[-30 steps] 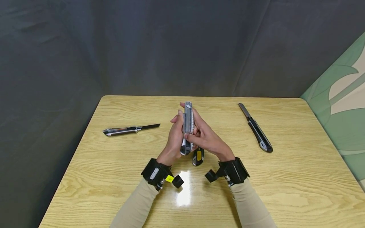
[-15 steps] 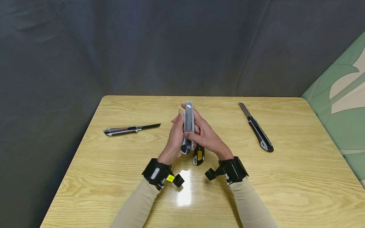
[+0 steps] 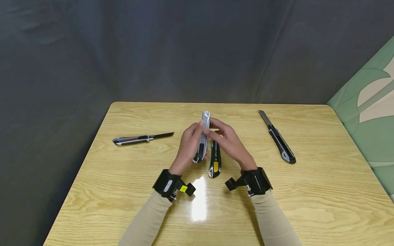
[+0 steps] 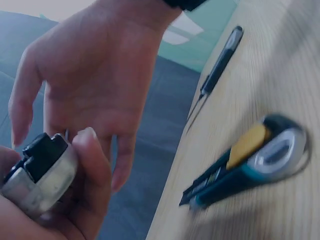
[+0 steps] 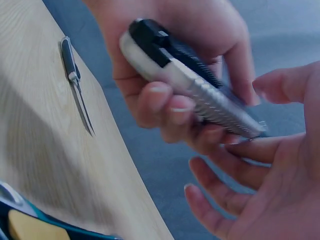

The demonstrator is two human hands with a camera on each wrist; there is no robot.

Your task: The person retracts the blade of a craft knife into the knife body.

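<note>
My left hand (image 3: pixel 188 141) grips a silver box cutter (image 3: pixel 204 136), its fingers and thumb wrapped round the body. In the right wrist view the silver box cutter (image 5: pixel 200 92) shows a black end and a ribbed side. My right hand (image 3: pixel 231 141) is beside its far end with fingers loosely spread; one fingertip lies close against the tip, and whether it touches is unclear. In the left wrist view the right hand (image 4: pixel 100 75) shows a bare palm. A black box cutter with a yellow slider (image 3: pixel 215 160) lies on the table just below the hands.
On the wooden table (image 3: pixel 92 191), a grey box cutter with a dark extended blade (image 3: pixel 135 140) lies at left. At right lies a black and grey box cutter (image 3: pixel 280 143), blade extended. A dark curtain (image 3: pixel 197 51) hangs behind the table.
My right hand has loosened from the silver box cutter and shifted slightly right. The left hand has tilted and turned the cutter, uncovering more of the yellow-slider cutter below.
</note>
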